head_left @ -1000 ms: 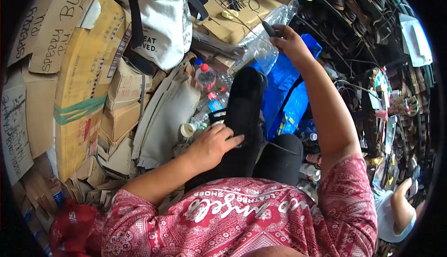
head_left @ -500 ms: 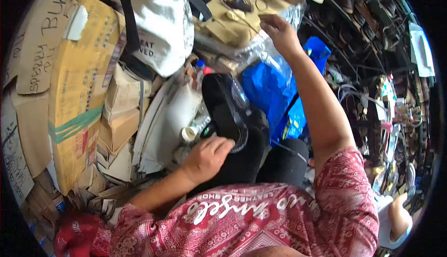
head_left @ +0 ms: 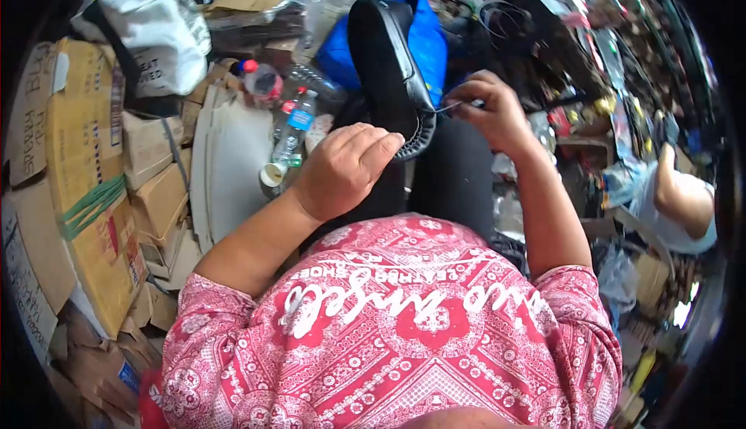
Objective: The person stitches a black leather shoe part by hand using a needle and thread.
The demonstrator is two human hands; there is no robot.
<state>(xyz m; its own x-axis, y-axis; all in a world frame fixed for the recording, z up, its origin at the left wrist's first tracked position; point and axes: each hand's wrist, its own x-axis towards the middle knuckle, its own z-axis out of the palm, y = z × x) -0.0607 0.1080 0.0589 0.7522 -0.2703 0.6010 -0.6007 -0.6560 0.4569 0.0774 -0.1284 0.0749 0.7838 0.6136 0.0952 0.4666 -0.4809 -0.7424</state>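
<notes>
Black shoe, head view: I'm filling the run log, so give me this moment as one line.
left hand: grips black shoe at heel | right hand: pinches thread at sole edge | shoe: propped on lap

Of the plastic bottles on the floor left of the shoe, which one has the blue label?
The slim clear bottle with a red cap, standing just left of the black shoe. The other red-capped bottle, farther left, is rounder and has no blue label.

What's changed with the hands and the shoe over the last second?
The right hand came down from the cardboard clutter up top to the edge of the black shoe, now pinching a thin thread. The shoe tipped up, its sole edge now facing the camera. The left hand stayed on the shoe.
</notes>
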